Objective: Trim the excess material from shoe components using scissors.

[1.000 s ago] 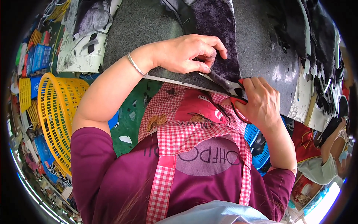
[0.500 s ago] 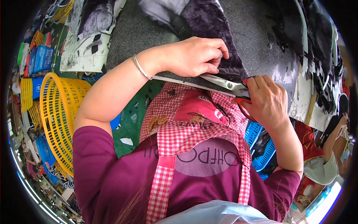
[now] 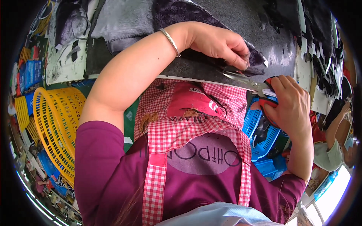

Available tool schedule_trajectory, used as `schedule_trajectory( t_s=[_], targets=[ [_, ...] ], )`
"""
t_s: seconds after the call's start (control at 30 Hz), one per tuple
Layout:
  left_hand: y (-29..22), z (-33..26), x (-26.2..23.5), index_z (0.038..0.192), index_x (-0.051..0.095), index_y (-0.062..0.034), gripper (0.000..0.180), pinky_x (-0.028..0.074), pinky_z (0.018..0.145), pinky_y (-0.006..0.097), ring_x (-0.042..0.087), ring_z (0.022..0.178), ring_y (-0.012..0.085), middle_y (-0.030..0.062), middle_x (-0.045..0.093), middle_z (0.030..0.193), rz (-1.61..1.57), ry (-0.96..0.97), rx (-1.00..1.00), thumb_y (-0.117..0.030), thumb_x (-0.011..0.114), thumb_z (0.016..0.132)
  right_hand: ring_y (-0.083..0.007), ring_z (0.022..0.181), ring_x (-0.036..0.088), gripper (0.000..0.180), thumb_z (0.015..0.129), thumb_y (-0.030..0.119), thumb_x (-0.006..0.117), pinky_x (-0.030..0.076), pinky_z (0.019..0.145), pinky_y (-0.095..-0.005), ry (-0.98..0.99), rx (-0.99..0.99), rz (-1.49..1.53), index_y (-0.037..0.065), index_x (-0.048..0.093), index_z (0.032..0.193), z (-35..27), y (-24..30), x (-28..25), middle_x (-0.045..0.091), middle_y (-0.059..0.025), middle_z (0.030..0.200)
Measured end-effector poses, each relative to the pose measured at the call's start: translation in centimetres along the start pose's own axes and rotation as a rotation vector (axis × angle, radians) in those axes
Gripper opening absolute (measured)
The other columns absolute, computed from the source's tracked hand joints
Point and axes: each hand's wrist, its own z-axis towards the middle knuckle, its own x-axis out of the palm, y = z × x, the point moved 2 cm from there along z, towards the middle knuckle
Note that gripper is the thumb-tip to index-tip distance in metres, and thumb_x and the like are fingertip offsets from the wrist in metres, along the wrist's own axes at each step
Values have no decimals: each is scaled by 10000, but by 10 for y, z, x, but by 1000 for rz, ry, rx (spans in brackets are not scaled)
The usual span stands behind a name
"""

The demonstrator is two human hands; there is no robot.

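Observation:
My right hand (image 3: pixel 290 100) grips scissors (image 3: pixel 258 87) with red and black handles at the table's near edge. Their silver blades point left, toward the fingertips of my left hand (image 3: pixel 222 45). Thumb and fingers of that left hand are pinched together at the edge of a dark purple plush fabric (image 3: pixel 173 13); what lies right between the fingertips is partly hidden. Further left, a lighter grey plush piece (image 3: pixel 124 22) spreads over the dark table (image 3: pixel 264 34), partly behind my left forearm.
A yellow plastic basket (image 3: pixel 39 124) stands left of me. Blue baskets (image 3: pixel 260 145) sit low on the right, below the table edge. Dark fabric strips (image 3: pixel 324 56) are heaped at the far right. Another person's arm (image 3: pixel 333 126) shows at the right rim.
Both hands have shifted to the right, the scissors with the right one. The plush fabric has moved too, and more of the grey piece shows on the left.

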Motion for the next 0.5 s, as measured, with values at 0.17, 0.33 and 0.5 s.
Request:
schedule_trajectory(
  t_s=[0.17, 0.33, 0.5],
  targets=[
    [7, 5, -1, 1239, 642, 37, 355, 491, 854, 247, 606, 941, 72, 26, 693, 1023, -234, -14, -58, -235, 656, 1012, -373, 837, 665, 349, 693, 219, 780, 511, 711, -474, 103, -31, 224, 22, 688, 966, 12, -29, 3, 661, -156, 853],
    [9, 4, 3, 1263, 625, 40, 344, 503, 855, 241, 631, 955, 82, 38, 694, 1044, -335, -37, -51, -212, 629, 1029, -410, 752, 658, 469, 655, 366, 872, 500, 666, -473, 133, -28, 327, 4, 704, 899, 19, -37, 7, 649, -173, 763],
    [9, 4, 4, 1342, 562, 56, 400, 526, 862, 240, 673, 1022, 118, 89, 707, 1125, -373, -54, -72, -206, 604, 1043, -428, 735, 632, 523, 594, 394, 904, 474, 649, -471, 141, -20, 329, -6, 686, 851, 20, -37, 8, 616, -188, 724]
  ],
)
